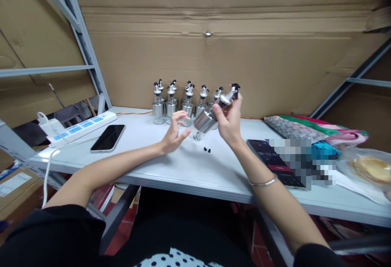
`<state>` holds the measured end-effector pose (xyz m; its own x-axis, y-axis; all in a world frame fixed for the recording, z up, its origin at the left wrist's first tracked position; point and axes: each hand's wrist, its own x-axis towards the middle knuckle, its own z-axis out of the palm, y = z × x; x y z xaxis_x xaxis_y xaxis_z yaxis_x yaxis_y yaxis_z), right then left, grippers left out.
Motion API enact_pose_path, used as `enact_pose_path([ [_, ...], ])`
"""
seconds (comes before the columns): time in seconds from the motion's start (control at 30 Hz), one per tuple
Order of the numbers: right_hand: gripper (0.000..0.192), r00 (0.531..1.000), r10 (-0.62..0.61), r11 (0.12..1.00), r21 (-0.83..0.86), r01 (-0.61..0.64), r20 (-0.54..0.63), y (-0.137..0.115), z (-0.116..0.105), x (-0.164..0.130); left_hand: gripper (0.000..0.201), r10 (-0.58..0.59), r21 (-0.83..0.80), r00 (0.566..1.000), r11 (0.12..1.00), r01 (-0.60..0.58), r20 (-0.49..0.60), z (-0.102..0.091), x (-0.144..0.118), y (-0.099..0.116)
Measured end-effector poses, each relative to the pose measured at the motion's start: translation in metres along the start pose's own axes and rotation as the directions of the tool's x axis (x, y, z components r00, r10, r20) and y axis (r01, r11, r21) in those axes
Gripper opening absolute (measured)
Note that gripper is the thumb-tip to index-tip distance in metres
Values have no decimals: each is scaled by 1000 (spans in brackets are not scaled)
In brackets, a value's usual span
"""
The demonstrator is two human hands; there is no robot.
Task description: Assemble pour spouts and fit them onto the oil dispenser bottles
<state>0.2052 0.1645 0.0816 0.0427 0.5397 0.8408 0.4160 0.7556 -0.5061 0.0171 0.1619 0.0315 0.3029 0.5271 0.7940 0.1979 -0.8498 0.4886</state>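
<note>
My right hand (229, 121) is wrapped round the neck of an oil dispenser bottle (205, 121), glass with a steel sleeve and a silver and black pour spout. The bottle tilts, its spout up to the right and its glass base down to the left. Just left of that base is my left hand (176, 133), fingers apart, with nothing in it. Below the bottle, two small black caps (207, 150) lie on the white table (183, 169). Behind my hands stand several similar oil dispenser bottles (171, 103) in rows, partly hidden.
To the left are a dark-screened phone (108, 138) and a white power strip (82, 127) with a cable. A second phone (265, 153) showing a timer lies at right, near a patterned cloth bag (293, 127) and a plastic-wrapped item (371, 167). Cardboard (232, 55) backs the table.
</note>
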Motion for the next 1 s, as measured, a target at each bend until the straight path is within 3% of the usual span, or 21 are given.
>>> enact_pose_path([
  [0.07,61,999,14,995,-96,-16,-30,10,-6,6,35,-3,120,1000,993,3,1,-9,7,-8],
  [0.2,58,999,31,953,-303,-18,38,31,-11,9,25,-84,283,996,957,70,37,-24,15,-26],
  [0.3,54,997,51,930,-366,-25,61,43,-9,9,24,-149,362,986,926,110,81,-31,16,-32],
  [0.53,52,992,89,943,-327,-56,88,58,-2,9,26,-50,624,957,768,-145,284,-42,20,-31],
  [0.87,56,992,95,941,-333,-62,84,69,10,5,27,-103,661,910,720,-211,402,-37,17,-29],
  [1.0,37,988,26,901,-432,42,152,62,4,3,24,-118,657,891,719,-229,439,-42,19,-40],
])
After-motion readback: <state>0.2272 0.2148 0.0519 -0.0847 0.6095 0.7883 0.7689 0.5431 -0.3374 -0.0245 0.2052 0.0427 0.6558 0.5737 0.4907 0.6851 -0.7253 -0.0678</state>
